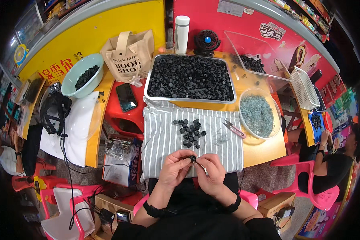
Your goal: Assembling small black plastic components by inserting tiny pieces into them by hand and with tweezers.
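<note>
My left hand (174,167) and my right hand (211,171) meet at the near edge of a grey-and-white striped cloth (158,140). Between their fingertips is a small round black cap (193,159), pinched from both sides. Just beyond them lies a loose group of similar black caps (192,134). Pink-handled thread snips (234,129) rest on the cloth to the right, near a few thin clear scraps (221,139). Behind the cloth stands a metal tray (149,76) filled with many black caps.
At right, a round clear tub (279,116) holds greyish translucent scraps. A clear bin (268,44) with black parts stands behind it. Farther back are a white bottle (182,34), a small fan (207,41) and a canvas bag (116,48). A phone (126,97) lies on a red stool at left.
</note>
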A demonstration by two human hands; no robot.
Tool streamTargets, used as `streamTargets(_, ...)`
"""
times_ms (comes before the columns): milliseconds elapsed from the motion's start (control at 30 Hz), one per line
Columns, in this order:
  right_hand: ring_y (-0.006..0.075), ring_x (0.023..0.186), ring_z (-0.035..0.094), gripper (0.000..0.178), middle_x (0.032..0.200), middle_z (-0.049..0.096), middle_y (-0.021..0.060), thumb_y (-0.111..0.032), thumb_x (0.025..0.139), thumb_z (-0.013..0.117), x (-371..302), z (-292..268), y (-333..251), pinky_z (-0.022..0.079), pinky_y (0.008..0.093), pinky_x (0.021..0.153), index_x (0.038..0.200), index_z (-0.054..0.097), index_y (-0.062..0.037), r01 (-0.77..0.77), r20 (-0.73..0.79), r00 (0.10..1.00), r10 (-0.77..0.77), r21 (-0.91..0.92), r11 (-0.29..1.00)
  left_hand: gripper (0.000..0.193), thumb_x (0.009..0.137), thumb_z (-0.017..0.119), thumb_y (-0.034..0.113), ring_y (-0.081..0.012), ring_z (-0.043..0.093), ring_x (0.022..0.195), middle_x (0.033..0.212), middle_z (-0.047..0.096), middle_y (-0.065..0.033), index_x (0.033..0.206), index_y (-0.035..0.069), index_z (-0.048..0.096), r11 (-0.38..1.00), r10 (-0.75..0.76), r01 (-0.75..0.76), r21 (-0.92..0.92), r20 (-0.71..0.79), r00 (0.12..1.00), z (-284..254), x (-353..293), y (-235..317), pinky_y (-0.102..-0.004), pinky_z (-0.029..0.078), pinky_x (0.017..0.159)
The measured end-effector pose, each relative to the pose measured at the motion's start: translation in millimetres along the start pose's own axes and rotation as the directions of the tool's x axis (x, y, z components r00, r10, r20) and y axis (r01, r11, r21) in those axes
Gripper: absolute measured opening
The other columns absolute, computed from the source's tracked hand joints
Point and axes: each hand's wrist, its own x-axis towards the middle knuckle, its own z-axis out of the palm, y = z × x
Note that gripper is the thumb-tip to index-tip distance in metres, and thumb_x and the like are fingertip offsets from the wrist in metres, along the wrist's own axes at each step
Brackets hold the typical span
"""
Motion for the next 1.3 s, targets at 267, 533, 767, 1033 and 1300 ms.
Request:
streamTargets(267, 0.0268, 0.073, 0.063, 0.021, 0.089, 0.061, 0.0149, 0.007, 0.074, 0.072, 1.0, 0.8, 0.2, 0.051, 0.0318, 0.06, 0.092, 0.064, 0.0027, 0.023, 0.034, 0.999, -0.022, -0.027, 0.999, 0.022, 0.089, 0.062, -0.002, -0.016, 0.065, 0.094, 0.107, 0.067, -0.013, 0.111, -0.004, 0.062, 1.0, 0.005, -0.005, 0.017, -0.016, 1.0, -2.1, -0.4, -1.3, -0.0251, 0.054, 0.083)
streamTargets(533, 0.0259, 0.071, 0.063, 0.02, 0.087, 0.064, 0.0128, 0.006, 0.07, 0.075, 1.8, -1.3, 1.3, 0.05, 0.0315, 0.059, 0.087, 0.066, 0.001, 0.01, -0.002, 1.0, -0.01, 0.001, 1.0, 0.022, 0.089, 0.062, -0.002, -0.0181, 0.066, 0.095, 0.106, 0.067, -0.0145, 0.111, -0.006, 0.062, 1.0, 0.026, -0.026, 0.012, 0.001, 1.0, -0.2, 1.3, -2.2, -0.0269, 0.055, 0.084)
streamTargets(767, 0.0223, 0.069, 0.064, 0.021, 0.087, 0.065, 0.0125, 0.007, 0.07, 0.076, 1.8, -3.7, 5.2, 0.05, 0.029, 0.057, 0.086, 0.065, 0.0005, 0.105, 0.023, 0.994, -0.104, -0.041, 0.994, 0.021, 0.089, 0.061, -0.003, -0.0213, 0.066, 0.097, 0.106, 0.066, -0.0166, 0.11, -0.007, 0.062, 0.999, 0.04, -0.04, -0.005, 0.048, 0.998, -1.6, 2.0, -3.2, -0.0309, 0.056, 0.085)
streamTargets(1033, 0.0239, 0.067, 0.062, 0.023, 0.084, 0.065, 0.0131, 0.009, 0.067, 0.075, 1.6, -1.3, 7.1, 0.049, 0.0307, 0.054, 0.086, 0.066, 0.0011, 0.171, 0.017, 0.985, -0.17, -0.045, 0.984, 0.019, 0.089, 0.061, -0.004, -0.021, 0.066, 0.096, 0.106, 0.066, -0.0163, 0.108, -0.007, 0.063, 0.998, 0.054, -0.054, -0.012, 0.054, 0.997, -0.4, 1.5, -3.4, -0.0301, 0.056, 0.086)
streamTargets(1300, 0.0235, 0.062, 0.058, 0.023, 0.084, 0.065, 0.0132, 0.011, 0.065, 0.072, 2.8, 2.1, 8.8, 0.045, 0.0315, 0.051, 0.087, 0.069, 0.004, 0.25, 0.027, 0.968, -0.248, -0.05, 0.967, 0.015, 0.09, 0.059, -0.004, -0.0178, 0.064, 0.093, 0.104, 0.064, -0.0133, 0.103, -0.007, 0.065, 0.998, 0.05, -0.05, 0.043, 0.016, 0.999, 2.4, 0.9, -2.1, -0.0251, 0.054, 0.083)
